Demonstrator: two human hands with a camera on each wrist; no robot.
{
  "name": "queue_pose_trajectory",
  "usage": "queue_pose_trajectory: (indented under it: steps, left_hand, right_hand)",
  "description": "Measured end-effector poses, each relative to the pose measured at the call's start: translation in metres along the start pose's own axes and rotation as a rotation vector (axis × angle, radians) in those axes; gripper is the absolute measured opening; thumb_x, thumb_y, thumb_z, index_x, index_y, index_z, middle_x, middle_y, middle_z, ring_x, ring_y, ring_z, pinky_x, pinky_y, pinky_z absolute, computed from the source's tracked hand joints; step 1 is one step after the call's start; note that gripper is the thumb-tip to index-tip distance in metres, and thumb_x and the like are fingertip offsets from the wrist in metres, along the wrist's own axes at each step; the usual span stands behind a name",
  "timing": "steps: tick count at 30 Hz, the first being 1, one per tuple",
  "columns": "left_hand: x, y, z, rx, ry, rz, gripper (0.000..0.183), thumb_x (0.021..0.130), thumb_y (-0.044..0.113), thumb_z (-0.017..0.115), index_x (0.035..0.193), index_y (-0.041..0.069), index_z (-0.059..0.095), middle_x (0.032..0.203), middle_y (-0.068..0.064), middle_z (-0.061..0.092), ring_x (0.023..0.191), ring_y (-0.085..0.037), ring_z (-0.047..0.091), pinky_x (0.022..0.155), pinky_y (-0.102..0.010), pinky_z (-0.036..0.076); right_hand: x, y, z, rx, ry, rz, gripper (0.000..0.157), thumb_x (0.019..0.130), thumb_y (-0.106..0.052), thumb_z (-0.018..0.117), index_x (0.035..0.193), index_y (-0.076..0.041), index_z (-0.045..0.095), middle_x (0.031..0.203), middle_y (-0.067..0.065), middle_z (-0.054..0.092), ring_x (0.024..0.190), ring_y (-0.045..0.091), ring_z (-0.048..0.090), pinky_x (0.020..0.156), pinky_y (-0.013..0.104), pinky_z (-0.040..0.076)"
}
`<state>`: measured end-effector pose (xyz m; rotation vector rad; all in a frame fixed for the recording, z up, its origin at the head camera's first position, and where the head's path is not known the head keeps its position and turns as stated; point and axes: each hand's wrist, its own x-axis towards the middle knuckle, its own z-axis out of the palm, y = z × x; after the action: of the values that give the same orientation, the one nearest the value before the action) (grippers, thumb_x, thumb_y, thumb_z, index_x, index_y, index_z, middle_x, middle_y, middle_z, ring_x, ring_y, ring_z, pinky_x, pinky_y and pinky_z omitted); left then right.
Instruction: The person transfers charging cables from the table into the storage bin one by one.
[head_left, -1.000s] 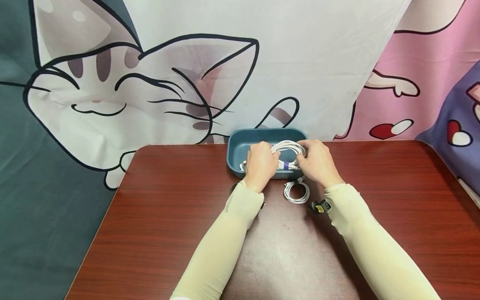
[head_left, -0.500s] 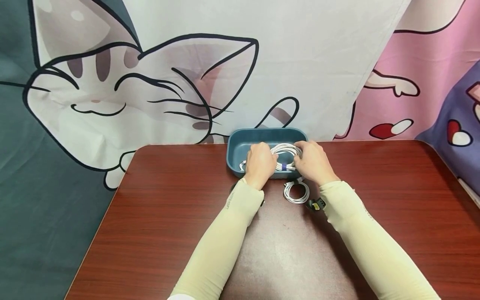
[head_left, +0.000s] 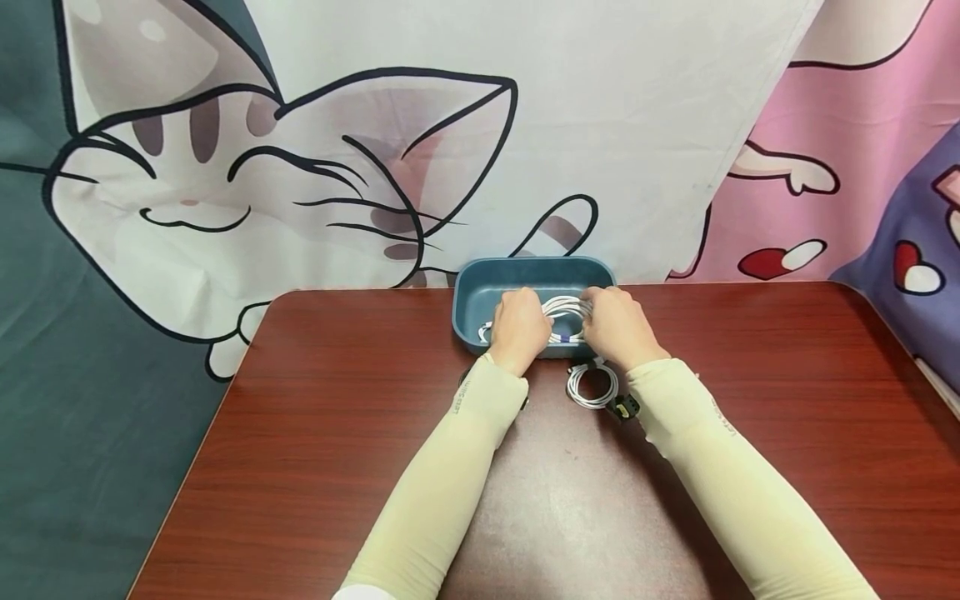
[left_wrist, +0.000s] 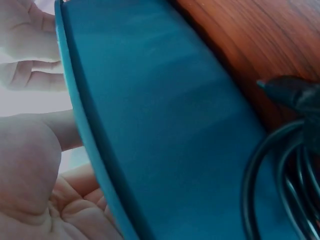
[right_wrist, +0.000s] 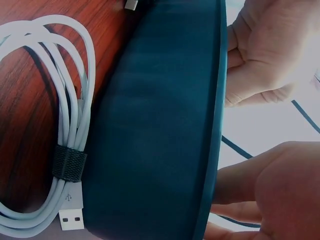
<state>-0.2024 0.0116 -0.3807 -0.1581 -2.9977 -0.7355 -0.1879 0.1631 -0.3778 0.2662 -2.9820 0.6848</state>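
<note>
A coiled white cable (head_left: 566, 307) with a purple strap is inside the blue bin (head_left: 474, 292) at the table's back edge. My left hand (head_left: 519, 329) grips its left side and my right hand (head_left: 621, 327) its right side, both reaching in over the front rim. In both wrist views the bin's wall (right_wrist: 155, 120) hides the cable and most fingertips. Left of my left hand, a bit of white cable (head_left: 484, 332) shows in the bin.
On the table before the bin lies another white USB cable (right_wrist: 75, 135), coiled with a black strap. A coiled black cable (left_wrist: 255, 190) lies in front of the bin's left part, mostly hidden by my left forearm in the head view. A patterned cloth (head_left: 600, 125) hangs behind.
My right hand has moved left and slightly down, bringing the coiled cable's right side lower into the bin and closer to my left hand. The left hand has barely shifted.
</note>
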Motion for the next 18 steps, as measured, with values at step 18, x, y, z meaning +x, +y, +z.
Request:
queue_pose_trajectory:
  steps: [18]
  left_hand:
    - [0.0053, -0.0021, 0.0086, 0.025, -0.054, -0.027, 0.017, 0.092, 0.008, 0.061, 0.078, 0.006, 0.071, 0.088, -0.015, 0.073, 0.080, -0.032, 0.072, 0.067, -0.041, 0.057]
  right_hand:
    - [0.0052, -0.0030, 0.0035, -0.086, -0.104, 0.045, 0.039, 0.078, 0.006, 0.060, 0.113, -0.002, 0.073, 0.097, 0.022, 0.071, 0.078, 0.038, 0.065, 0.067, 0.051, 0.052]
